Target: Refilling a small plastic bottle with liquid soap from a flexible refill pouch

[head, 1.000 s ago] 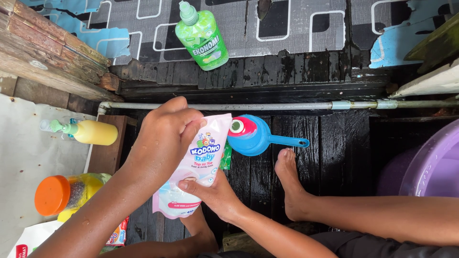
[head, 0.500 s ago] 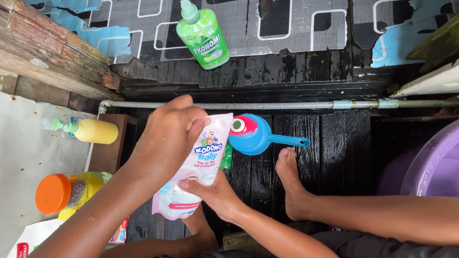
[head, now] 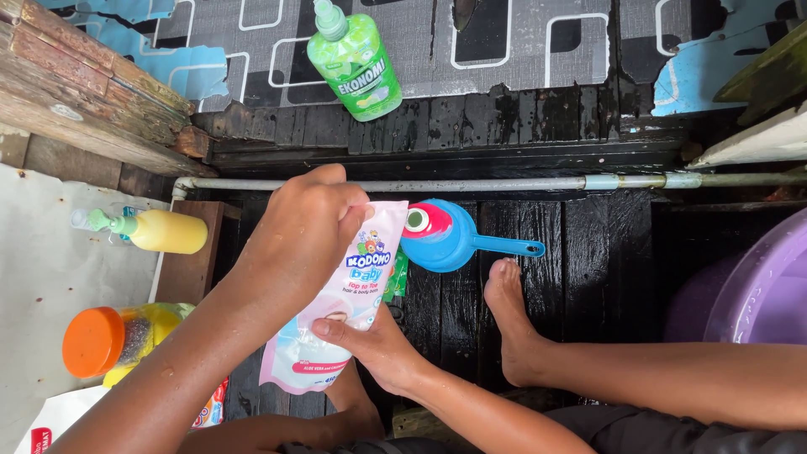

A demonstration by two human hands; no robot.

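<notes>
A pink and white soft refill pouch (head: 336, 311) is held upright over wet black floor planks. My left hand (head: 298, 240) is closed around the pouch's top left corner. My right hand (head: 378, 349) supports the pouch from below and behind, with fingers on its lower right side. Just past the pouch lies a blue plastic dipper (head: 458, 240) with a pink and white bottle inside it. My bare right foot (head: 513, 319) rests on the planks to the right of the pouch.
A green pump bottle (head: 353, 63) lies on the patterned mat above. A yellow bottle (head: 155, 231) and an orange-lidded jar (head: 109, 340) sit at the left. A grey pipe (head: 504, 182) crosses the floor. A purple basin (head: 756, 286) stands at the right edge.
The pouch has tilted and sunk slightly to the lower left. My left hand has shifted a little right along its top corner. My right hand stays under it.
</notes>
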